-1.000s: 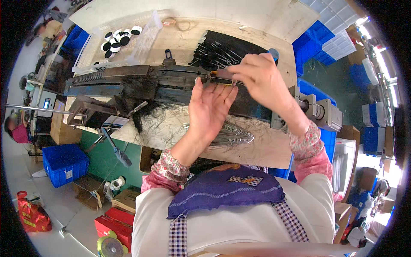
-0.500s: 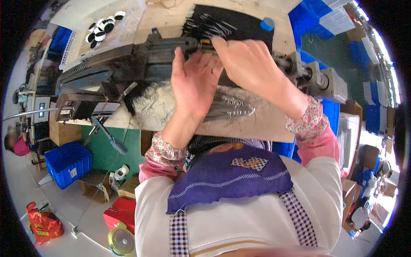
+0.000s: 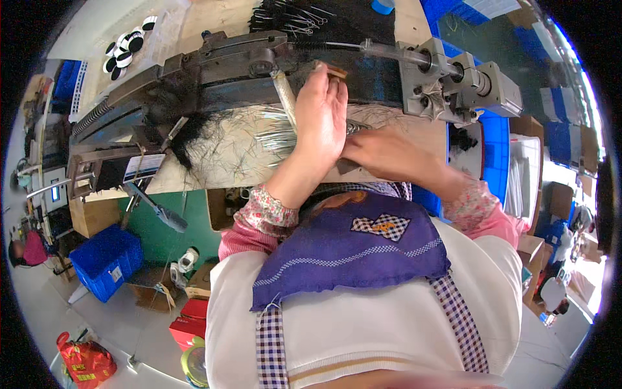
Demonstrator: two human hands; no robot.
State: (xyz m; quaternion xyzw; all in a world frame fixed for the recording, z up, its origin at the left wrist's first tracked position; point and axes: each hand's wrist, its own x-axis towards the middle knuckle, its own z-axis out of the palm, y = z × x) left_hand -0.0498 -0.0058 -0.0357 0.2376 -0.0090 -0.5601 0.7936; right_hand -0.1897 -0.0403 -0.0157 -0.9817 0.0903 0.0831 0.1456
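Left hand (image 3: 322,120) fingers pressed together beside machine (image 3: 214,71) (right hand's (image 3: 382,152) unclear, table edge)

We saw the scene evenly and brightly lit, with the strongest light at the far right rim, where it washed out detail. Shadows stayed soft. Straight edges bowed heavily toward the black circular border, and the near bottom edge looked blurred.
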